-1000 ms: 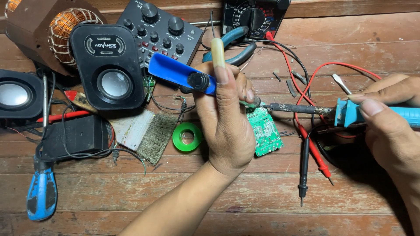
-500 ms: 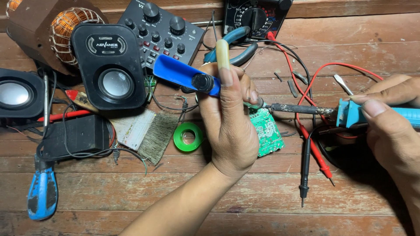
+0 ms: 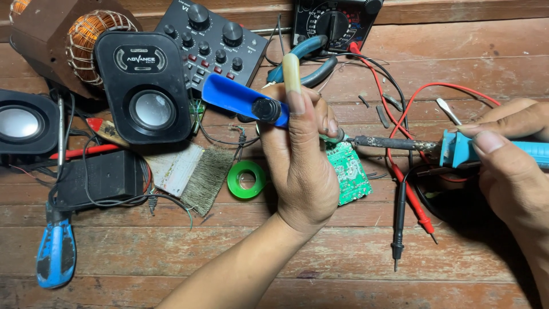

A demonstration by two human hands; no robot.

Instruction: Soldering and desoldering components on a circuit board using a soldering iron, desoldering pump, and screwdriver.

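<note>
Soldering a small green board in the middle of the wooden tabletop.

I see my left hand point(image 3: 300, 166) closed around a blue suction tool point(image 3: 243, 102), held over the green circuit board point(image 3: 346, 178), which lies flat near the middle of the tabletop point(image 3: 320, 269). My right hand point(image 3: 509, 166) has a tight grip on the blue soldering iron point(image 3: 457, 147), and its dark tip meets the board's top edge (I cannot see the joint itself). I judge the work is partway, since both tools are at the board. The far edge is crowded by black speakers point(image 3: 146, 86), a mixer box point(image 3: 214, 40), a meter point(image 3: 334, 23). The near edge has open room.
</note>
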